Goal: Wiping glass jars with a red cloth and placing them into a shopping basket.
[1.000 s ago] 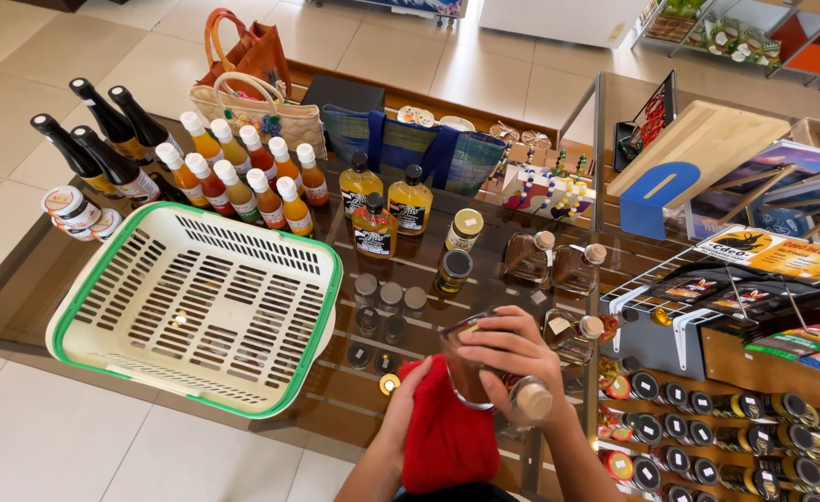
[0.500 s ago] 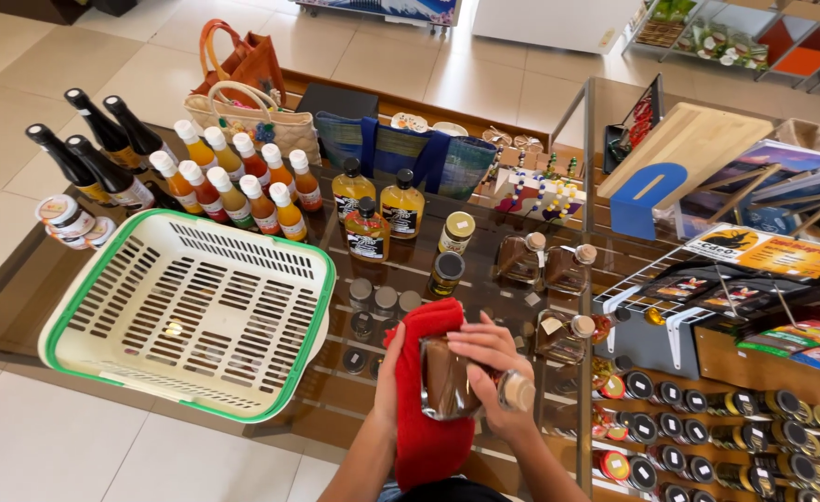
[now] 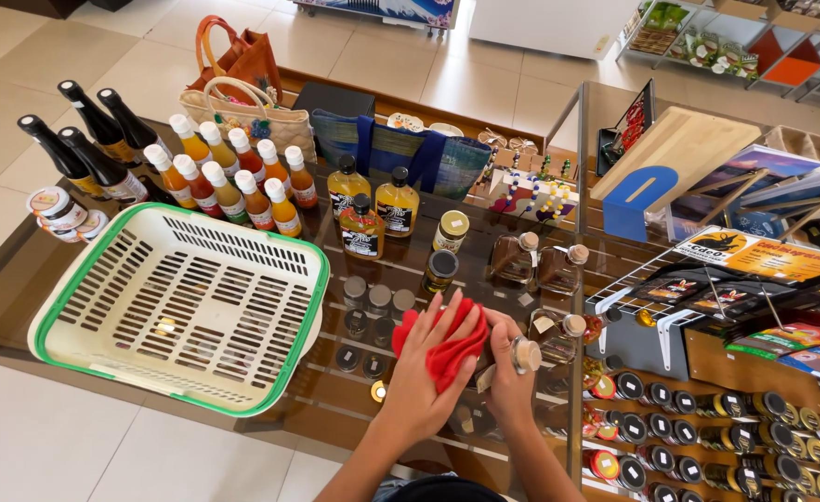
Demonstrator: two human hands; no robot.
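My left hand presses a red cloth against a small glass bottle with a cork stopper. My right hand grips that bottle, tilted, just above the glass tabletop. The bottle's body is mostly hidden by the cloth and my fingers. Similar corked bottles stand just beyond my hands, and small round tins sit to the left of them.
A white basket with a green rim lies on the left of the glass table. Behind it stand dark bottles, white-capped sauce bottles and amber bottles. Woven bags sit at the back. A rack of jars is to the right.
The red cloth, hanging below the bottle a second ago, is now wrapped over it under my left hand. Both hands have shifted up toward the table.
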